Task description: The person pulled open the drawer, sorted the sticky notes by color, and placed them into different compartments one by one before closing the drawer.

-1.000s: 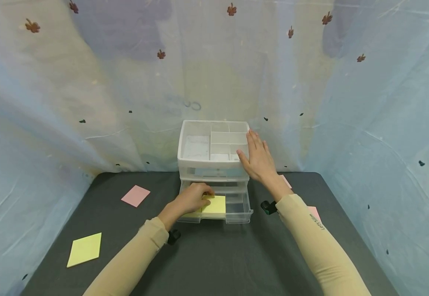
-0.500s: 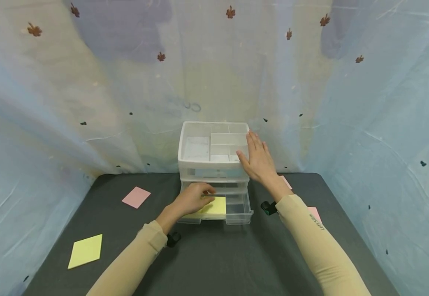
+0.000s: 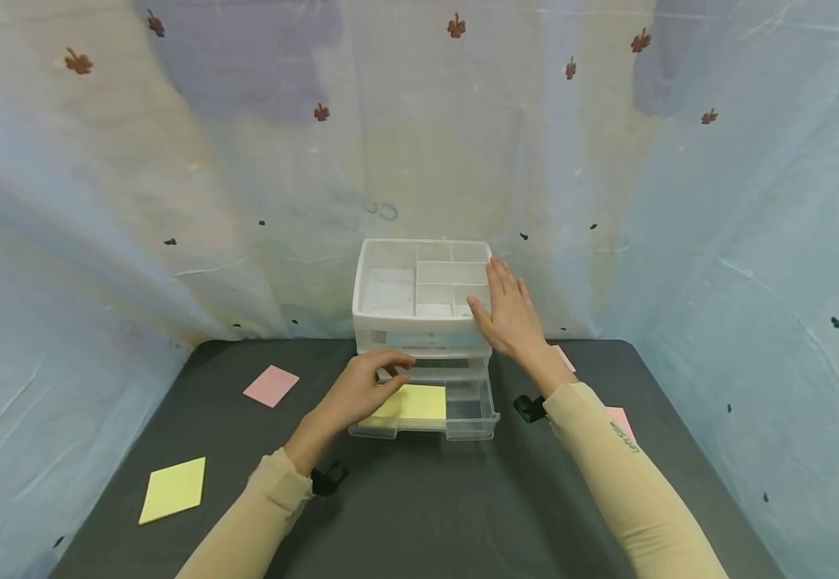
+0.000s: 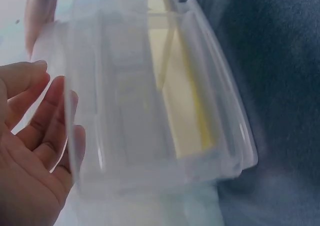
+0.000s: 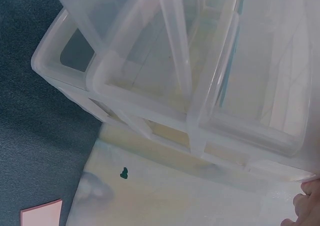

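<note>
A white plastic drawer organizer (image 3: pixel 422 322) stands at the back of the table, its clear lower drawer (image 3: pixel 471 408) pulled out. Yellow sticky notes (image 3: pixel 422 401) lie in the left and middle part of that drawer. Over the drawer's left side hovers my left hand (image 3: pixel 361 392), fingers loosely bent, with nothing between thumb and fingertips. The left wrist view has its fingers (image 4: pixel 42 121) close by the clear drawer wall; contact is hard to tell. My right hand (image 3: pixel 515 323) rests with straight fingers against the organizer's upper right side.
A pink sticky note (image 3: pixel 271 386) and a yellow sticky note pad (image 3: pixel 173 490) lie on the dark table (image 3: pixel 426 515) to the left. Two pink notes (image 3: pixel 619 421) are partly hidden by my right arm. A patterned cloth (image 3: pixel 419 145) hangs behind.
My left hand has come away from the yellow notes, up and to the left, and its fingers have spread apart. The notes stay in the drawer. My right hand stays in place.
</note>
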A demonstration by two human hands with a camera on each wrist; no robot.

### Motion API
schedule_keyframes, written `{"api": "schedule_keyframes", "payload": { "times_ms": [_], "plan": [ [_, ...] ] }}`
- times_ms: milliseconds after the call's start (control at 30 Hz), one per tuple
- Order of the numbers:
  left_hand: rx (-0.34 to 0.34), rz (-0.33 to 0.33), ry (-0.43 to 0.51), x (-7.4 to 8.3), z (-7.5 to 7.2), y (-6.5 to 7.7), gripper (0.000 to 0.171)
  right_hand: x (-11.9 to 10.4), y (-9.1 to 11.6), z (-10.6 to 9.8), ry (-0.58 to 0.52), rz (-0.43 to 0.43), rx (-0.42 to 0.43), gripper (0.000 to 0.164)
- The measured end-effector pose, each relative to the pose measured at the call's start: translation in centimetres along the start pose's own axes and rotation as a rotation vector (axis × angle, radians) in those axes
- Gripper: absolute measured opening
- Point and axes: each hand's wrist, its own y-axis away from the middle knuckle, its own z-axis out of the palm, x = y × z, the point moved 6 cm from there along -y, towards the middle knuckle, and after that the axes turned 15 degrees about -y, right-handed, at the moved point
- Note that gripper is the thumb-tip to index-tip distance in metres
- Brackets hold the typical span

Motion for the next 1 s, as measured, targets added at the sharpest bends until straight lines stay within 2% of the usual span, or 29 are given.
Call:
{"api": "schedule_keyframes", "payload": {
  "times_ms": [167, 300, 667, 1000],
  "plan": [
    [0.092, 0.024, 0.021, -0.5, -2.0, 1.2, 0.031, 0.0, 0.0, 0.1, -0.007, -0.001, -0.007, 0.077],
    [0.15, 0.019, 0.037, -1.5, -3.6, 2.1, 0.031, 0.0, 0.0, 0.0, -0.004, 0.003, -0.01, 0.077],
    [0.272, -0.085, 0.043, -4.9, -7.6, 5.2, 0.029, 0.1, -0.1, 0.0, 0.006, -0.006, 0.0, 0.078],
    [0.304, -0.182, -0.016, -9.0, -10.7, 9.0, 0.03, 0.1, -0.1, 0.0, -0.009, 0.0, -0.002, 0.078]
  ]
}}
